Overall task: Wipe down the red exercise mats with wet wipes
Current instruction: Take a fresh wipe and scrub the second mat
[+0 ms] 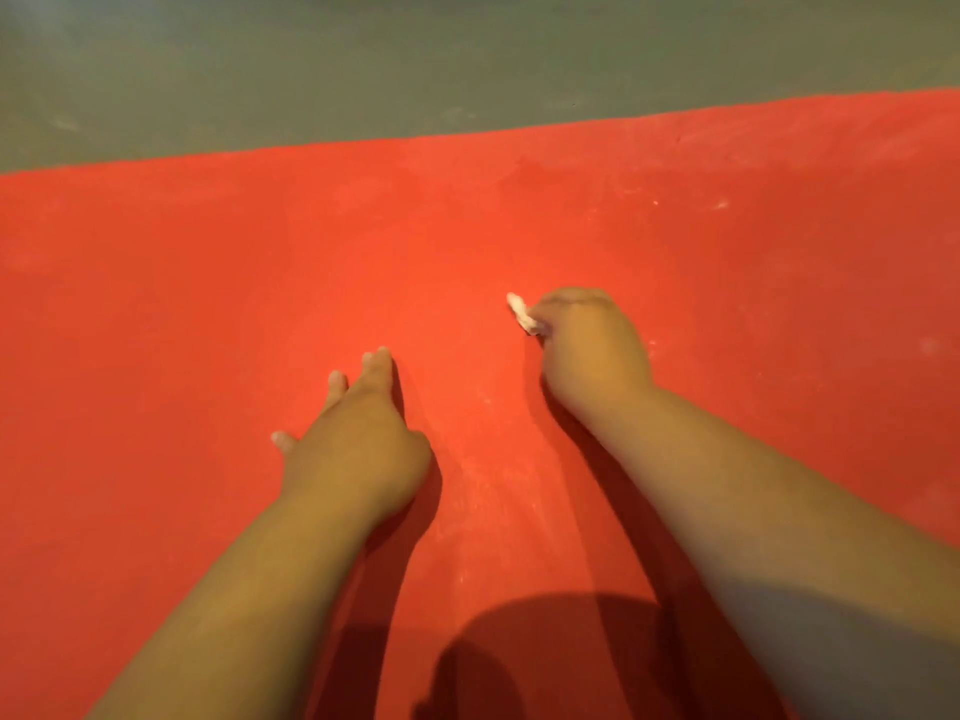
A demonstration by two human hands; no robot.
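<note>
**Position.** The red mat (208, 283) lies flat on a grey floor (363, 59) and fills most of the head view. Its far edge runs across the upper part of the frame. We rest the left hand (358, 439) palm down on the mat, fingers extended and spread, holding nothing. The right hand (592, 345) is curled into a fist round a bunched wet wipe (521, 314). Only a white end protrudes from the inner side of the fist. We cannot tell whether that end touches the mat or sits just above it.

**Handling.** We judge the wipe light, soft and limp; it takes its shape from the grip. We hold it bunched under the fingers so that pressure passes through the wad, not the loose end. A damp wipe probably drags on the mat and may roll up or tear under hard pressure. The mat appears pliable and may ruck under sideways strokes, so the flat left hand serves as an anchor. Whitish dusty marks (719, 204) show at the far right and between the arms. We judge these areas not yet wiped.

**Containers.** No wipe packet, bin or other container is in view, so we cannot state the supply.
</note>
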